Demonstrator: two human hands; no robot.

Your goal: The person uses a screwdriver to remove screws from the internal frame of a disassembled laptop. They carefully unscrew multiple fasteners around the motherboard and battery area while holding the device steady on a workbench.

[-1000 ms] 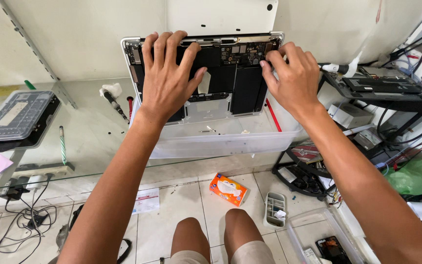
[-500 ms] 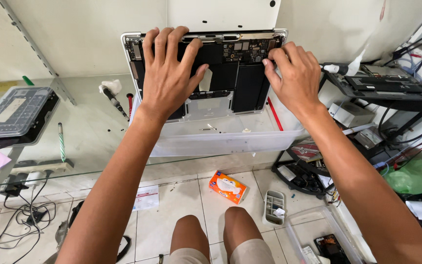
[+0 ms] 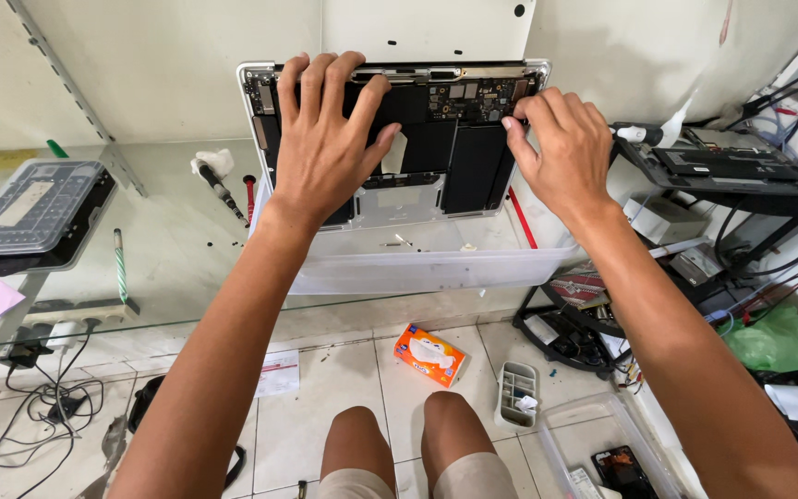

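Observation:
An opened silver laptop (image 3: 417, 189) lies bottom-up on a glass table, its black battery cells and circuit board exposed. My left hand (image 3: 325, 139) lies flat with fingers spread over the left half of the internals, pressing on them. My right hand (image 3: 561, 148) rests on the laptop's right edge, its fingertips pinched together at the board near the upper right corner. Whether they hold a small part is hidden. The laptop sits on a clear plastic tray (image 3: 436, 268).
A screwdriver with white cloth (image 3: 217, 180), a red tool (image 3: 249, 194) and a green-striped pen (image 3: 120, 263) lie left on the glass table (image 3: 168, 249). A grey tool case (image 3: 34, 208) sits far left. Another dismantled device (image 3: 722, 171) stands right. An orange packet (image 3: 429, 354) lies on the tiled floor.
Both hands stay on the laptop. My right hand's fingers have curled in slightly toward the board's upper right corner.

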